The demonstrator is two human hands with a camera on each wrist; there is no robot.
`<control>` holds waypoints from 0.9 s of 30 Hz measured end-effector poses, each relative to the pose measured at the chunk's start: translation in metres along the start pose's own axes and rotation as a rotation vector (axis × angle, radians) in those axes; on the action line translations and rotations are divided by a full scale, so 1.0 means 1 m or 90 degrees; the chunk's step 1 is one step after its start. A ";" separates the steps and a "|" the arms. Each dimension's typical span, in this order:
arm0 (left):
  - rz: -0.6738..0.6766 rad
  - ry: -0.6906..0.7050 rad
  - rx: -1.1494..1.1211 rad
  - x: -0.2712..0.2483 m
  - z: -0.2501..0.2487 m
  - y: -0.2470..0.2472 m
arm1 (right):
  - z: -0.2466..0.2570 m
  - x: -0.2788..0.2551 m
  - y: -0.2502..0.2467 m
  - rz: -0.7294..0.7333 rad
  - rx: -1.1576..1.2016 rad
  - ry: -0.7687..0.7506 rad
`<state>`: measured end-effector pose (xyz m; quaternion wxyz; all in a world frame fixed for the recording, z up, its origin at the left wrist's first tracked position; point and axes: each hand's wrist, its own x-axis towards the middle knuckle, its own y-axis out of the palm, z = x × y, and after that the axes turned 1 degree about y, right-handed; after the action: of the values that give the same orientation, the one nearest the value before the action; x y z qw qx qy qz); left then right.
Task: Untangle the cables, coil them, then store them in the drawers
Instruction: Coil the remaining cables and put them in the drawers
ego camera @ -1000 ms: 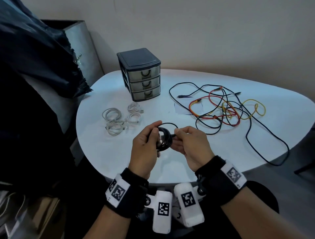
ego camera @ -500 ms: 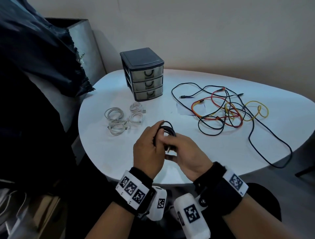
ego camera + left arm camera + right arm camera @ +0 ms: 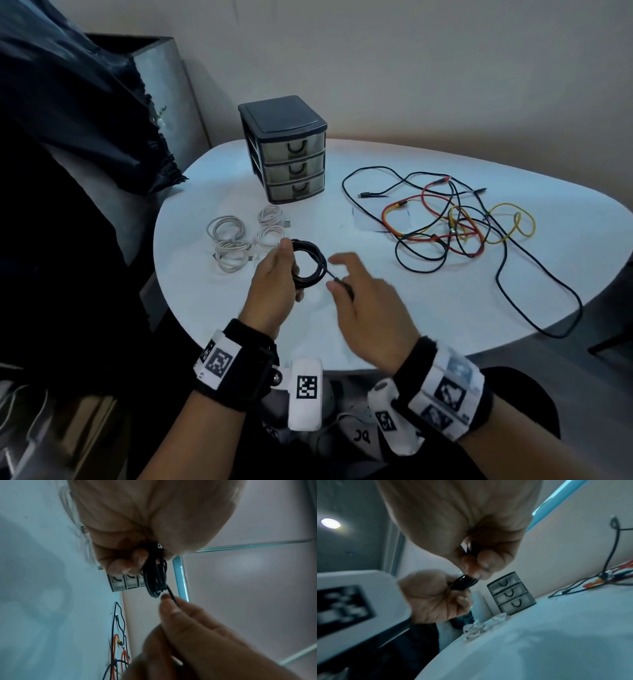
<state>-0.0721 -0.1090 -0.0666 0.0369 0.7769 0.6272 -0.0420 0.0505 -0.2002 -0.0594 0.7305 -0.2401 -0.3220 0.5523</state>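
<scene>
My left hand point(image 3: 274, 284) grips a coiled black cable point(image 3: 310, 262) above the near part of the white table point(image 3: 428, 308). The same coil point(image 3: 154, 574) hangs from its fingers point(image 3: 126, 562) in the left wrist view. My right hand point(image 3: 363, 301) pinches the coil's loose plug end point(image 3: 337, 280) between thumb and fingers point(image 3: 481, 561), index finger stretched out. A tangle of black, red, orange and yellow cables point(image 3: 452, 226) lies at the right. The grey three-drawer unit point(image 3: 287, 150) stands at the back with its drawers closed.
Several coiled white cables point(image 3: 239, 240) lie left of my hands, in front of the drawer unit. A dark cloth point(image 3: 68, 102) hangs over a grey box beyond the table's left edge. A black cable point(image 3: 534, 301) trails toward the table's right front edge.
My hands, pressed together around the black coil before, have parted. The right hand has drawn the plug end out to the right while the left keeps the coil.
</scene>
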 end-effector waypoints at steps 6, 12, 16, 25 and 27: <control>0.069 0.031 -0.036 -0.002 -0.002 -0.004 | 0.007 0.014 -0.009 0.116 0.529 0.312; 0.113 0.066 -0.020 -0.003 -0.005 -0.005 | -0.001 0.030 -0.025 0.161 0.923 0.366; 0.089 0.083 0.018 -0.003 -0.002 -0.007 | -0.005 0.035 -0.025 0.197 0.829 0.348; 0.042 0.059 0.264 -0.011 0.011 -0.001 | -0.001 0.030 0.006 0.045 0.549 0.280; 0.026 0.039 0.395 -0.012 0.019 -0.008 | -0.003 0.032 0.011 0.019 0.469 0.288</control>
<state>-0.0833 -0.1215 -0.0845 -0.2201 0.7641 0.5698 -0.2075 0.0511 -0.1661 -0.0627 0.8114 -0.0832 0.0687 0.5745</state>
